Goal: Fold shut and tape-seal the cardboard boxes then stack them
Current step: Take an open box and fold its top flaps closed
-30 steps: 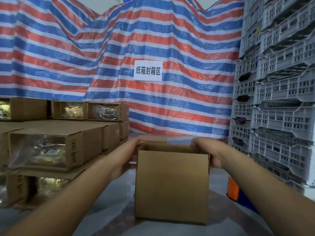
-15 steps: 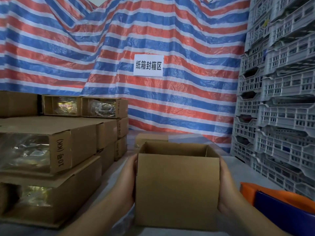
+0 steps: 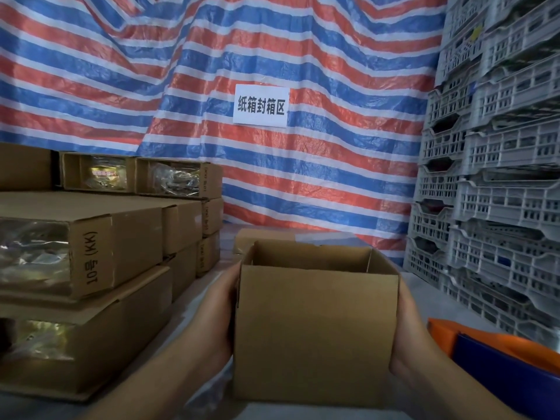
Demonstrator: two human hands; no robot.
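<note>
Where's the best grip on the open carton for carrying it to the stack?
Take the open carton by its two side walls, coming in from left and right, as the left hand and right hand do now. The walls are flat, upright and parallel, so palms can clamp them; the top is unsealed and would probably flex.

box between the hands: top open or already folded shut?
Open. The cardboard box shows its inner walls past the near rim, with no flaps across the top. Left hand and right hand press its sides.
</note>
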